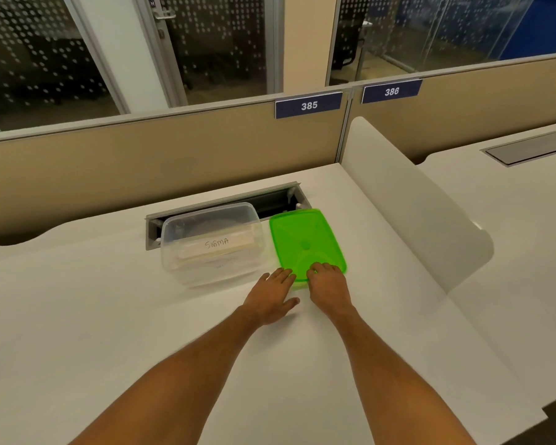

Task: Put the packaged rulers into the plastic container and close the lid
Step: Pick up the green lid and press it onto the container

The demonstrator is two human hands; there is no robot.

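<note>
Both hands, the left hand (272, 295) and right hand (328, 285), are resting spread-fingered on the green lid (305, 242); lifting it level should seat it squarely over the rulers-filled plastic container (212, 244).

The plastic container (213, 244) sits on the worktop (109, 316), packaged rulers (219, 247) inside; the lid (305, 242) lies just right of it.
</note>
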